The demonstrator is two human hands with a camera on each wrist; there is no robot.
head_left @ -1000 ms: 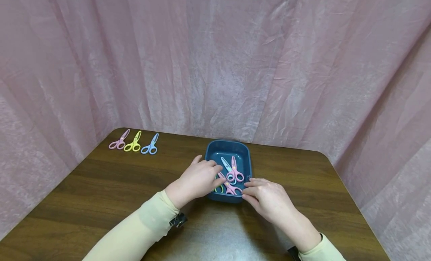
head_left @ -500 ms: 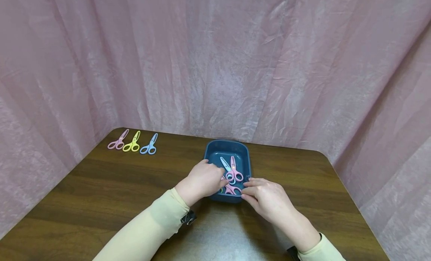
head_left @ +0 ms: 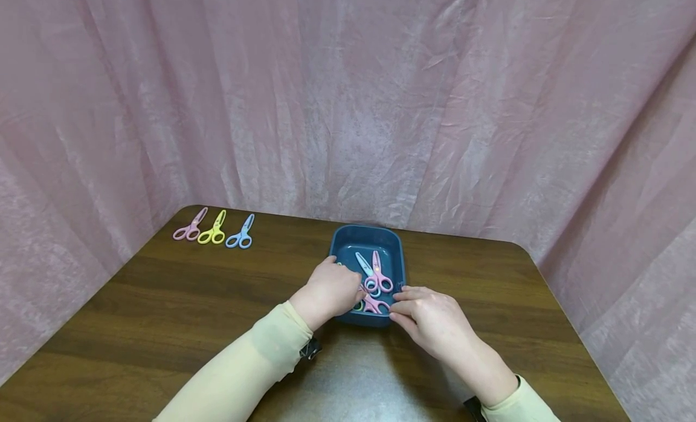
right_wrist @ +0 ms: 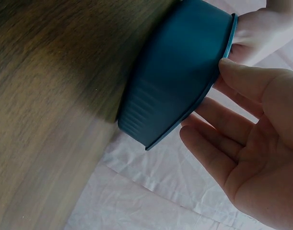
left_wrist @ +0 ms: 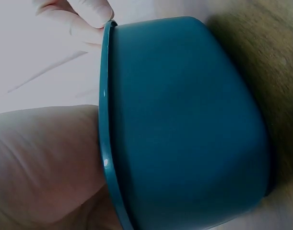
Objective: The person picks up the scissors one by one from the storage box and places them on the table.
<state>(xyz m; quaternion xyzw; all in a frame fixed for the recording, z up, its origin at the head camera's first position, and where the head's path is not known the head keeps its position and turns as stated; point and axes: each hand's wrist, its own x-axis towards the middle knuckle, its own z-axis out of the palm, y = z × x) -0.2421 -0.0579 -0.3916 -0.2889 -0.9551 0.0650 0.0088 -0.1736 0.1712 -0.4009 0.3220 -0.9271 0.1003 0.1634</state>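
My left hand reaches into a dark blue plastic bin with its fingers curled downward. It grips green scissors; part of a handle loop shows below the hand and a bit of green beyond it, while the fingertips are hidden. Pink scissors lie beside that hand, and pink scissors cross light blue scissors farther in. With thumb and fingers, my right hand pinches the bin's near right rim. The right wrist view shows the thumb on the rim.
At the table's far left lie pink scissors, yellow scissors and blue scissors, side by side with blades pointing away. A pink curtain hangs behind the brown wooden table.
My left hand has moved right and closed over the green scissors, its raised fingers now curled down into the bin. The right hand keeps its hold on the rim.
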